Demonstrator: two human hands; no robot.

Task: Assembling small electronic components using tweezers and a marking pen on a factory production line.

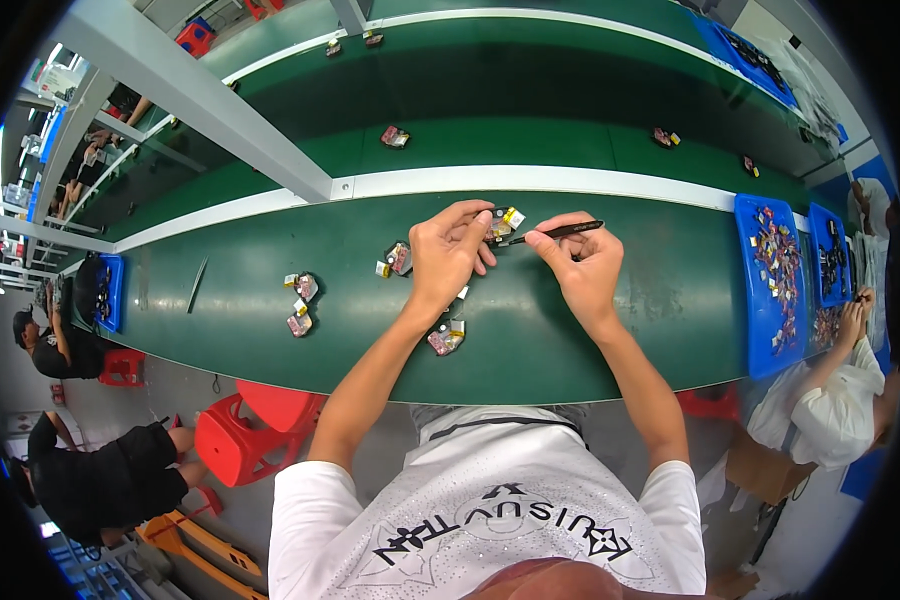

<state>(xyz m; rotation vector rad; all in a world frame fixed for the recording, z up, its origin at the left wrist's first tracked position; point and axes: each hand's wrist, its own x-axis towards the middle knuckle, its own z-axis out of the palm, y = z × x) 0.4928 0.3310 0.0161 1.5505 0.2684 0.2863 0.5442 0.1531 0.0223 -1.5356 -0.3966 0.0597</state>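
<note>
My left hand (447, 255) pinches a small electronic assembly (500, 226) with a black shell, reddish inner parts and a yellow-and-white piece at its upper edge. My fingers cover part of it. In my right hand (585, 268) is a pair of slim black tweezers (567, 230), pointing left, with the tip at the assembly's lower edge; whether it touches is too small to tell. Beside my left wrist lies a similar assembly (400, 259), and another assembly (447, 338) sits nearer me, below the wrist. Further left, two more assemblies (307, 288) lie close together on the green bench (370, 355).
A thin stick-like tool (198, 285) lies at the left. Blue trays (767, 360) with many small parts stand at the right, near a co-worker's hands (852, 318). Behind a white rail (530, 178), a green belt (530, 140) carries scattered assemblies. A grey post (200, 100) slants at upper left.
</note>
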